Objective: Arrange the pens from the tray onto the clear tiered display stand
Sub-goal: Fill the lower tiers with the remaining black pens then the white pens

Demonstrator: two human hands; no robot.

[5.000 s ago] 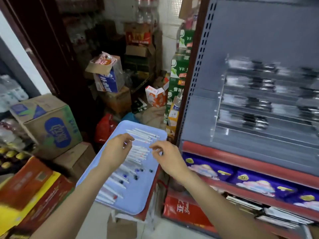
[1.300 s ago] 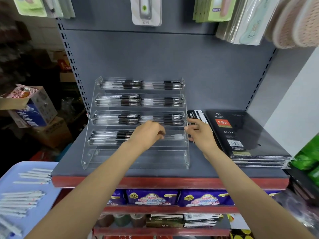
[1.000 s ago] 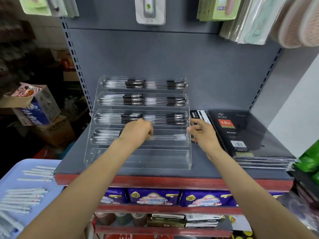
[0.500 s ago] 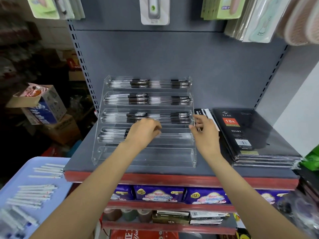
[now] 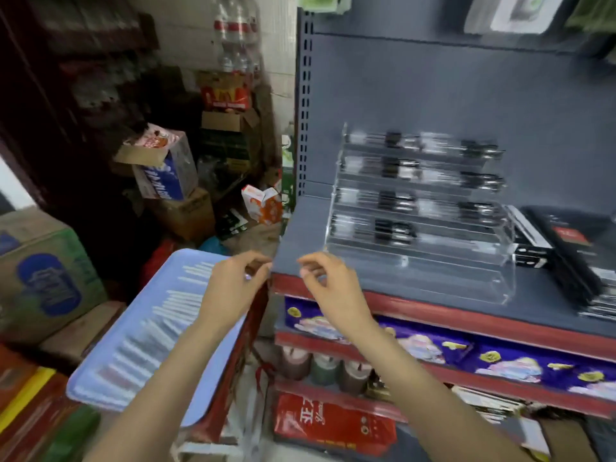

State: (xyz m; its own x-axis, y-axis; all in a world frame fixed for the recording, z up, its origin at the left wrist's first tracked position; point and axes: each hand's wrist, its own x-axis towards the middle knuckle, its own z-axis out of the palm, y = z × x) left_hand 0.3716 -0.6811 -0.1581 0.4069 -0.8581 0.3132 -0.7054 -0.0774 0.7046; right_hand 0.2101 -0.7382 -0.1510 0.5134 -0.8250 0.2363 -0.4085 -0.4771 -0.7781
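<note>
Here, nearest, the left hand (image 5: 233, 288) and right hand (image 5: 330, 288) hover loosely curled, apparently holding nothing, though blur hides the fingertips. Below them, white pens (image 5: 160, 328) lie in rows on the blue tray (image 5: 200, 408). They look light, stiff and slick; pinch one mid-barrel. Beyond stands the clear tiered display stand (image 5: 500, 281), upper tiers stocked.

tray (image 5: 100, 388): pale lavender-blue, plain
pens on tray (image 5: 156, 323): white barrels, blurred
display stand (image 5: 466, 261): clear, colourless
pens in stand (image 5: 395, 230): clear barrels with black bands
shelf (image 5: 300, 235): dark grey top, red front edge
back panel (image 5: 433, 95): grey, plain
packets under shelf (image 5: 500, 358): deep purple with yellow and pale pink marks
notebooks (image 5: 573, 241): black, one with a red label
carton at left (image 5: 43, 278): brown and green with a blue oval print
</note>
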